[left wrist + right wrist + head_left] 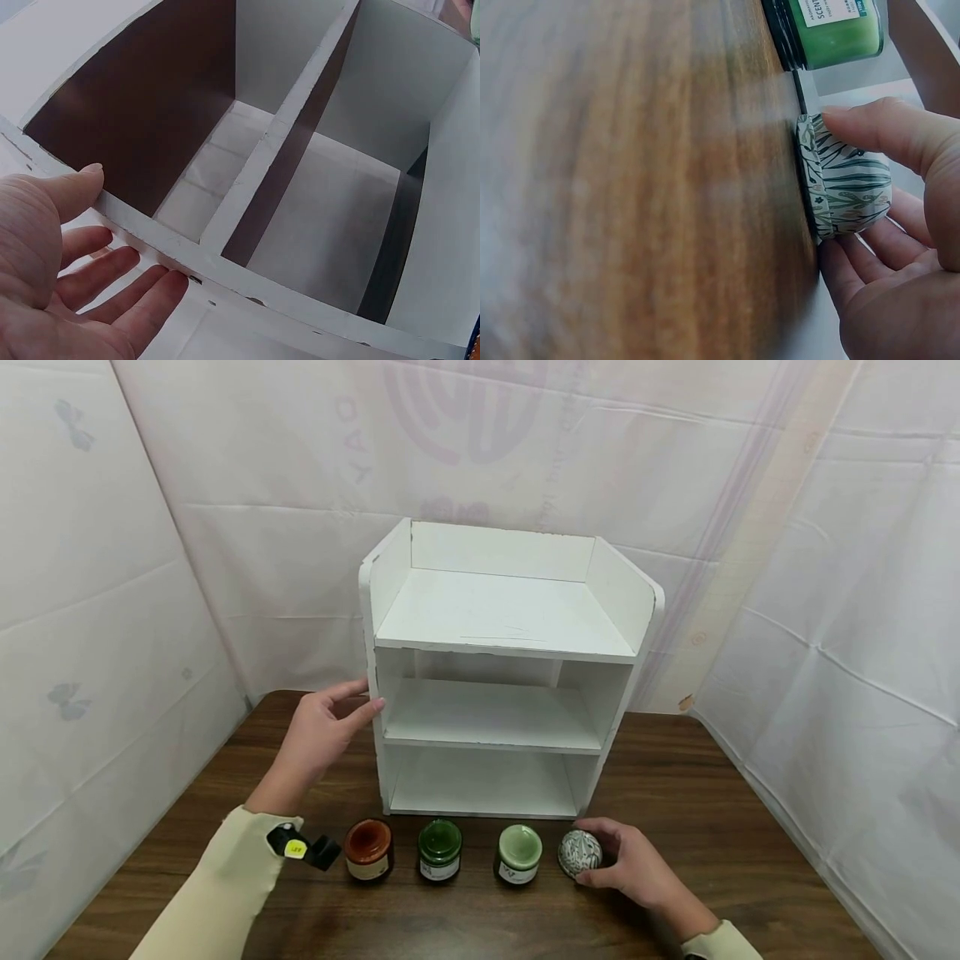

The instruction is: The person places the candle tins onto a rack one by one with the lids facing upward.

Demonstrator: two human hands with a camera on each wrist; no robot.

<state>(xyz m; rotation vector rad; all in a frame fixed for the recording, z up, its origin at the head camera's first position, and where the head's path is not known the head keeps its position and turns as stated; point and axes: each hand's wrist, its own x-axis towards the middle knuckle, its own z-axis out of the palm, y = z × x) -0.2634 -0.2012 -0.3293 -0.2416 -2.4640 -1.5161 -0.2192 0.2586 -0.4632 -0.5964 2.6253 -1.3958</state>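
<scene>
We see the left hand (321,727) holding the near left edge of the white shelf (491,714), its thumb laid over the front edge and its fingers along the outer side. The shelf stands on the tabletop (675,785), reaching rightward from this hand; its top tier lies above the hand, its middle board about level with the thumb and its lowest board below.

With the right hand (628,864) we see the patterned tin (580,852) grasped, thumb on the near side and fingers round the far side. The tin rests on the tabletop, just left of the right palm, and in the right wrist view we make out leaf-like lines over its rounded body. The shelf is beyond this hand and to its left.

Left of the tin we find three jars in a row with it, well apart from one another: the pale jar (518,854) nearest the right hand, then the green jar (439,852), then the brown jar (368,852), which stands below the left hand and a little to its right. We see a label on each.

Behind the left hand, a black clip (324,852) sits at the cuff of a cream sleeve (217,885). Beyond both hands we see a pale sheet (285,552) hanging behind the shelf.
</scene>
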